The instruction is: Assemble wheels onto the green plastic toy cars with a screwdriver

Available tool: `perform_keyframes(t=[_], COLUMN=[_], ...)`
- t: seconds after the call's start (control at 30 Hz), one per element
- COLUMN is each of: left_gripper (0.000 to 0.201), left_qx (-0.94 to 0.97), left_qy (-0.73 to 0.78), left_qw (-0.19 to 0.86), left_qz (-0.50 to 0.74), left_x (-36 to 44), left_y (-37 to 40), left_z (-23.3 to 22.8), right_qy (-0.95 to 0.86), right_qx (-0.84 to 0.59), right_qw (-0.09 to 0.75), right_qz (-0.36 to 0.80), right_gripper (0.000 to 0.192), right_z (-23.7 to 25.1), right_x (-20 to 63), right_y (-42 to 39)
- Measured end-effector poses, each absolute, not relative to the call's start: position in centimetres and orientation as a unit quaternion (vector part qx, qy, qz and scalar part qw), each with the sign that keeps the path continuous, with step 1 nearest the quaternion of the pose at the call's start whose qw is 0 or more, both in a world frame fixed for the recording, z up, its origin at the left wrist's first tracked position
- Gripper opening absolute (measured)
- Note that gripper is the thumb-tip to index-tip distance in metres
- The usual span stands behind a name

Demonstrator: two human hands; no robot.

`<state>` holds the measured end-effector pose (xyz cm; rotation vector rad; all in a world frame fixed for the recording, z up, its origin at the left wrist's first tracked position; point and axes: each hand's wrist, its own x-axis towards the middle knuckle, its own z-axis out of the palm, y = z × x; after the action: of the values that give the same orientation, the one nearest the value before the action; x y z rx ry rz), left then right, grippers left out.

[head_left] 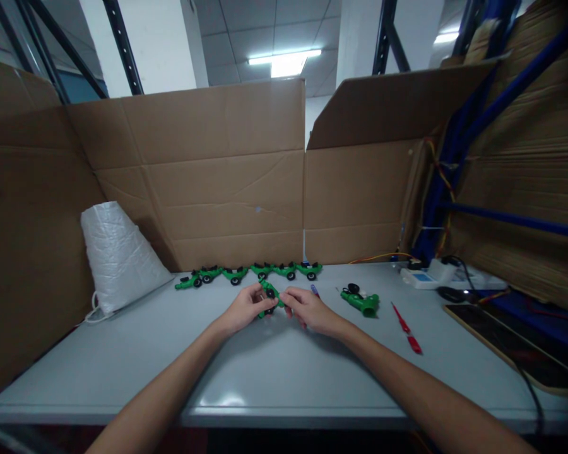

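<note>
Both my hands meet over the middle of the grey table point(274, 372) and grip one small green toy car point(268, 294) with black wheels. My left hand point(244, 308) holds its left side; my right hand point(307, 310) pinches its right end. A purple-tipped object point(315, 290) pokes out just behind my right hand. Behind the hands, a row of several finished green toy cars point(250, 273) lines the cardboard wall. To the right lies a green car body point(362, 302) with a loose black wheel point(353, 288) beside it.
A red screwdriver point(406, 327) lies right of the green body. A white woven sack point(118, 258) stands at the left. Cardboard walls point(218, 183) enclose the table. At the far right sit a white power strip point(435, 275), cables and a dark board point(511, 343).
</note>
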<state>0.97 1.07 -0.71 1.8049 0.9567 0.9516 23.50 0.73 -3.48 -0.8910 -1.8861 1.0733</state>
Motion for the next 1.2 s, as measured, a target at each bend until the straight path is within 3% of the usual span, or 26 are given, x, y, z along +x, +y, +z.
perform_keyframes(t=[0.23, 0.47, 0.87, 1.2], left_gripper=[0.049, 0.05, 0.051, 0.052], left_qx=[0.689, 0.681, 0.71, 0.693], left_qy=[0.389, 0.368, 0.382, 0.396], left_qw=[0.465, 0.491, 0.448, 0.456], left_qz=[0.396, 0.399, 0.386, 0.393], left_x=[1.0, 1.3, 0.9, 0.7], left_y=[1.2, 0.7, 1.3, 1.3], left_z=[-0.8, -0.4, -1.0, -0.9], right_qy=[-0.77, -0.801, -0.747, -0.8], right_qx=[-0.338, -0.339, -0.362, -0.334], right_qw=[0.414, 0.404, 0.364, 0.407], right_qz=[0.349, 0.282, 0.422, 0.287], right_gripper=[0.033, 0.031, 0.049, 0.032], right_z=[-2.9, -1.5, -3.0, -1.7], right_x=[23.4, 24.1, 23.5, 23.8], right_y=[-0.2, -0.8, 0.2, -0.6])
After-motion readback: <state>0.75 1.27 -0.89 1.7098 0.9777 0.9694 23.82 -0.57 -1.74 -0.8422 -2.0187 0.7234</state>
